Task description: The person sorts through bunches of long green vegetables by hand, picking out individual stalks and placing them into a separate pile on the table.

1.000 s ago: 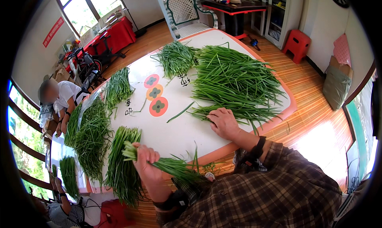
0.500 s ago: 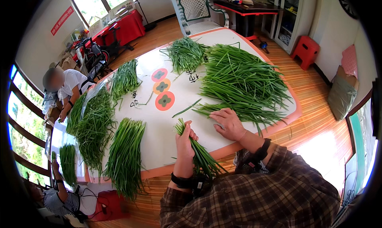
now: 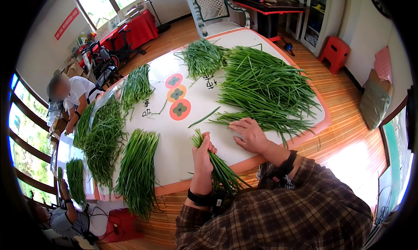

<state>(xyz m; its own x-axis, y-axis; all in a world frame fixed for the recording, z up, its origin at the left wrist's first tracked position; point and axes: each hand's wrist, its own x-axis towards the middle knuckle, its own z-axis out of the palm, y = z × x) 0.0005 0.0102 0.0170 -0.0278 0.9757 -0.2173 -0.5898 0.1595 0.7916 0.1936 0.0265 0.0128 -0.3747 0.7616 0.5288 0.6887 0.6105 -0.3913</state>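
My left hand [image 3: 203, 157] is closed round a small bunch of green chives [image 3: 223, 173] near the table's front edge. The cut ends stick up above the fist, and the leaves hang down toward my lap. Palm down, my right hand [image 3: 251, 136] is at the near edge of a large chive pile [image 3: 265, 86], fingers stretched out by the stem ends. Its fingertips touch or hover just over the stems; I cannot tell which. One loose chive stalk [image 3: 203, 117] lies on the white table [image 3: 174, 163] between that pile and the printed flowers.
Left of my hands lies a neat chive bundle [image 3: 138, 167], its leaves overhanging the front edge. Further left is a tangled heap [image 3: 104, 141]. Smaller bunches [image 3: 202, 58] lie at the back. Two other people work at the far left. A wicker chair [image 3: 213, 10] stands beyond the table.
My hands keep nearly the same places and the same hold. At the left, the nearer co-worker's arm has shifted slightly. The view has tilted a little.
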